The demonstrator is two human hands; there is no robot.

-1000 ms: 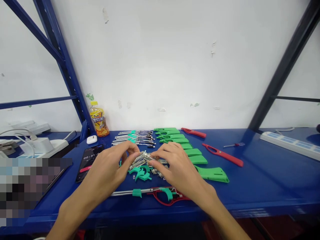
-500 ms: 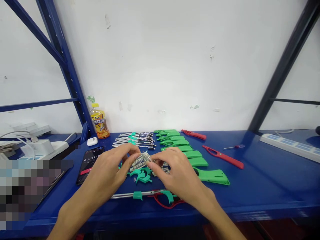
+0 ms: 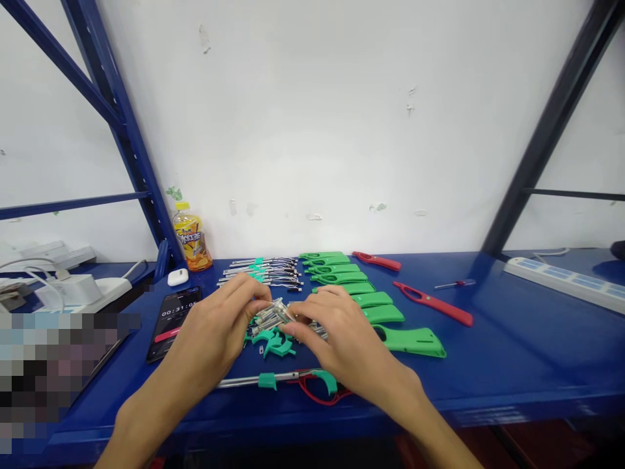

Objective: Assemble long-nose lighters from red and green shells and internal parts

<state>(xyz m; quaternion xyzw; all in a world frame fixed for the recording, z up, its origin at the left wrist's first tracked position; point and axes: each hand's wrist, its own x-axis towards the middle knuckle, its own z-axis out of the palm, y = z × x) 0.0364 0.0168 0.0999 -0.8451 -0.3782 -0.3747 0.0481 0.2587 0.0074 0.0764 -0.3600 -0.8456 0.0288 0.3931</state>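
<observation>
Over a pile of small clear and metal parts (image 3: 263,319), my left hand (image 3: 227,316) and my right hand (image 3: 329,319) meet with fingertips close together. A small clear lighter fuel tank (image 3: 284,311) is pinched in the right fingers. The left thumb and fingers are pressed together beside it; what they grip is hidden. Teal lighter triggers (image 3: 278,344) lie just below the pile. Nearer the table's front edge is a partly assembled lighter (image 3: 283,378), with a metal tube, teal pieces and a red handle, partly behind my right wrist.
Green lighter shells (image 3: 374,299) line up right of centre, with red shells (image 3: 434,304) beyond. Metal lighter tubes with wires (image 3: 263,270) lie at the back. A screwdriver (image 3: 454,284), a power strip (image 3: 561,280), a phone (image 3: 170,316), an earbud case (image 3: 178,277) and a drink bottle (image 3: 192,241) surround them.
The clear tank between my fingertips has turned and sits slightly lower. My right fingers have shifted a little around it; both hands stay over the pile. The view has moved slightly.
</observation>
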